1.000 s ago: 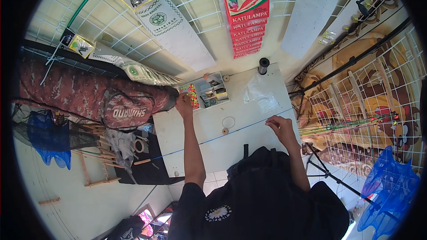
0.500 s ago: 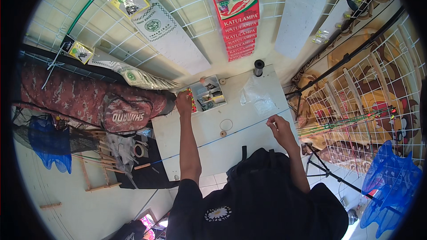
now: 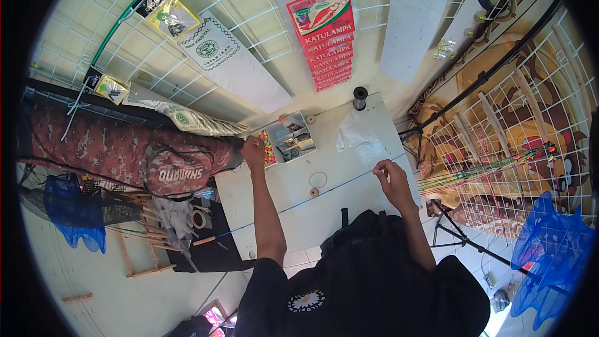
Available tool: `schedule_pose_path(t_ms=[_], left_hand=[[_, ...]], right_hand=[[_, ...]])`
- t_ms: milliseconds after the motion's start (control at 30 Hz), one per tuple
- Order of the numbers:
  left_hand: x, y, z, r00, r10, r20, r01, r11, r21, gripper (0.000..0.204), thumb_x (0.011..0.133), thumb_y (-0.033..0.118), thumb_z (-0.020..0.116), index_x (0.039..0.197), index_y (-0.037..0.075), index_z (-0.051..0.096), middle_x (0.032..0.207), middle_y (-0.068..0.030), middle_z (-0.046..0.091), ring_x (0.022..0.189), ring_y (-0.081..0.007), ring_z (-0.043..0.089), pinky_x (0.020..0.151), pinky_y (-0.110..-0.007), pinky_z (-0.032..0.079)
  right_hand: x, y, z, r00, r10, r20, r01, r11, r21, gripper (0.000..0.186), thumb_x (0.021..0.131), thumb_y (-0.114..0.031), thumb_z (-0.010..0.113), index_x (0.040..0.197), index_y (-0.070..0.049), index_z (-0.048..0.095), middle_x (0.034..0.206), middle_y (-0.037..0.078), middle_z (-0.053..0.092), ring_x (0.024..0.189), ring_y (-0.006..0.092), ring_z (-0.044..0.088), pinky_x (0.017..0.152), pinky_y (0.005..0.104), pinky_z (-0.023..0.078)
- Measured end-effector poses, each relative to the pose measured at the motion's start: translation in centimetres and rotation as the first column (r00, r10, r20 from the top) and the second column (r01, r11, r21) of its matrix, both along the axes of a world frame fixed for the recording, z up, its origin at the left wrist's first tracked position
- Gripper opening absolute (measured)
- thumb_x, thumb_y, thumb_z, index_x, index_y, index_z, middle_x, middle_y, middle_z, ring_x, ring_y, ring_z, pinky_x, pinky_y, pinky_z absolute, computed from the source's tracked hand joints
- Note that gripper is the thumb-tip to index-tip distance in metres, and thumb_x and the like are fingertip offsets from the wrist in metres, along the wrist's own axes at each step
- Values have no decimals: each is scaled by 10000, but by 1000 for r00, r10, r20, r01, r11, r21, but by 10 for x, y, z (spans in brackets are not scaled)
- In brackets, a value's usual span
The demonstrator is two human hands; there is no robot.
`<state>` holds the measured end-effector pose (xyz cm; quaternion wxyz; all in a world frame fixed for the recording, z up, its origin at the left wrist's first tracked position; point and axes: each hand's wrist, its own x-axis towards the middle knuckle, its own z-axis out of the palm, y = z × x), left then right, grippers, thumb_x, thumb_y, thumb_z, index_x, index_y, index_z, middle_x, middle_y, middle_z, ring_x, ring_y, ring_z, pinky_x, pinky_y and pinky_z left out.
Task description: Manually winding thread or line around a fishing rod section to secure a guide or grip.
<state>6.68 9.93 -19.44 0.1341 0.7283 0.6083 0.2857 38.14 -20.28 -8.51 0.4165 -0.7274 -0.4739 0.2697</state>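
My left hand [image 3: 253, 151] is at the left edge of a white compartment box [image 3: 314, 145], its fingers curled together. Small red, yellow and green beads [image 3: 269, 152] fill the compartment beside it. Whatever those fingers hold, if anything, is too small to see. Over the right part of the table, my right hand [image 3: 393, 181] pinches thumb and forefinger together near a thin blue fishing rod [image 3: 299, 204]. I cannot make out what is in that pinch. The rod lies slantwise across the tabletop, its wooden handle [image 3: 204, 241] beyond the left edge.
On the white table [image 3: 281, 181] are a small wooden spool [image 3: 314, 192] with a loop of line, a clear plastic bag [image 3: 368, 143] and a black spool [image 3: 360, 98]. A camouflage rod bag [image 3: 181, 162] borders the left side. Packets [image 3: 321, 19] hang on the wire rack behind.
My left hand has shifted slightly left, off the beads toward the box's outer edge. My right hand keeps its pinch in nearly the same place. The whole view has tilted slightly.
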Motion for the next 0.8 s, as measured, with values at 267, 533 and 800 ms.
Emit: schedule_pose_path(t_ms=[267, 533, 800], left_hand=[[89, -154, 58, 472, 211, 856, 185, 926, -330, 313, 911, 126, 666, 1180, -22, 602, 1006, -67, 652, 768, -64, 515, 668, -214, 408], [147, -238, 98, 170, 371, 913, 618, 682, -392, 219, 932, 120, 638, 1088, -33, 628, 1043, -128, 670, 726, -110, 523, 694, -242, 430], [162, -267, 102, 99, 398, 912, 710, 614, -345, 206, 937, 122, 629, 1069, -35, 655, 970, -77, 662, 742, -91, 478, 675, -226, 392]], right_hand=[[-9, 2, -11, 929, -176, -325, 253, 944, 213, 98, 908, -80, 626, 934, 13, 615, 864, 80, 662, 800, 140, 609, 773, 279, 475], [-23, -4, 4, 921, -51, -386, 166, 948, 272, 93, 915, -44, 620, 956, 39, 614, 915, 81, 663, 919, 143, 638, 882, 284, 487], [-31, -21, 15, 862, -10, -506, 190, 933, 304, 115, 904, 6, 618, 1000, 68, 628, 988, 139, 685, 953, 168, 654, 892, 295, 511]])
